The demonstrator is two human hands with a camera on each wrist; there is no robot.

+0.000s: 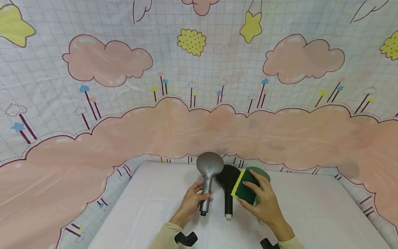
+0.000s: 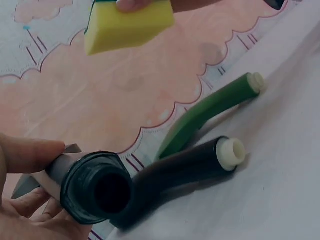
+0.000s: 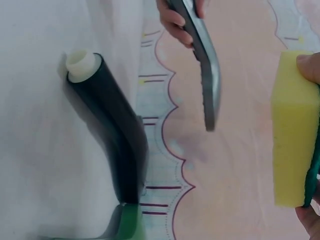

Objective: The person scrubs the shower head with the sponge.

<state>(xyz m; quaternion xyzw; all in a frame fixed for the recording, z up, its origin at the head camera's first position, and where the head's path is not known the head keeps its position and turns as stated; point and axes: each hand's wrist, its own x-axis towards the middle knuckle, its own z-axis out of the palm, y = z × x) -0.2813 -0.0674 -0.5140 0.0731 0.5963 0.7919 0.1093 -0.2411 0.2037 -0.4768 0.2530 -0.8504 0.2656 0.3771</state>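
My left hand grips a silver-grey shower head by its handle, raised above the white table with the round head pointing away. In the left wrist view its dark threaded end faces the camera. My right hand holds a sponge, yellow on one side and dark green on the other, between thumb and fingers. A black shower head lies on the table between the hands. Partly hidden behind the sponge and right hand is a green shower head; its green handle shows in the left wrist view.
The white tabletop ends at a far edge just beyond the shower heads. Behind it hangs a cloth printed with pink clouds and stars. A black wrist strap piece sits at the left wrist.
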